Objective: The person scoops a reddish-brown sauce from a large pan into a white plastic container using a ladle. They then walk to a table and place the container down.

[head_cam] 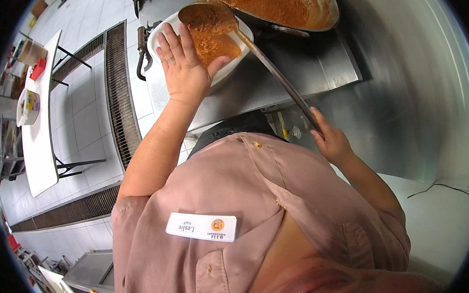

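Note:
My right hand (331, 141) grips the end of a long-handled metal ladle (278, 74). Its wide bowl is over a white tub (245, 26) and is coated with orange-brown sauce; I cannot tell whether it touches the food below. Inside the tub lies thick orange sauce (217, 50). My left hand (184, 65) is open, fingers spread and thumb out, and covers part of the tub's left side from view. It wears a ring and holds nothing. Beyond the tub, a large metal pan (333, 12) contains more of the same sauce, smeared on its inner wall.
The tub stands on a stainless-steel counter (248, 102), with pipe fittings (142, 52) along its left edge. A steel panel (407, 97) rises on the right. Grated floor drains (121, 80) run on the left, near a white folding table (40, 156) bearing a plastic container (27, 107).

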A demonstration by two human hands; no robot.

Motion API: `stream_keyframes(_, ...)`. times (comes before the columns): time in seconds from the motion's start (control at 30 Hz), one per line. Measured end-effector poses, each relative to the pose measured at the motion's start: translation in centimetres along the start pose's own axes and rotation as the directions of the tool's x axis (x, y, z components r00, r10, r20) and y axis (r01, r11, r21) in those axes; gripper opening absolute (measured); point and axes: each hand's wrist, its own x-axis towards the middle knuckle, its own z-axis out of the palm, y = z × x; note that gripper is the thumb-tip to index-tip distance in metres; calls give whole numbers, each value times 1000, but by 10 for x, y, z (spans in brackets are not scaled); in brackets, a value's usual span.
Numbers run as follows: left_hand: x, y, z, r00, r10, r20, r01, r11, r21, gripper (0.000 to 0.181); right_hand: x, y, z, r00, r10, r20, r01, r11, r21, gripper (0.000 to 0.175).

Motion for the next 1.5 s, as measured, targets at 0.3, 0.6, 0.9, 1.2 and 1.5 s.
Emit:
stream_keyframes(0.3, 0, -1, 2, 1000, 12, -11, -12, 1000, -29, 129, -1, -1, 3, 997, 39, 69, -51, 984, 173, 68)
stream_keyframes(0.6, 0, 3, -3, 1000, 22, 9, -22, 1000, 11, 125, 0, -10, -24, 975, 125, 182, -192, 888, 418, 68)
stream_keyframes(0.9, -2, -1, -3, 999, -27, 19, 27, 1000, 0, 122, 39, -31, -117, 921, 377, 97, -339, 655, 675, 65)
stream_keyframes(1.2, 0, 5, -3, 998, -34, 48, 34, 999, 0, 118, 156, 56, -186, 868, 396, -301, -493, 606, -625, 59)
stream_keyframes(1.5, -2, 4, -10, 997, -53, 50, 51, 998, 42, 119, 120, -25, -273, 852, 521, -42, -479, 747, -461, 56)
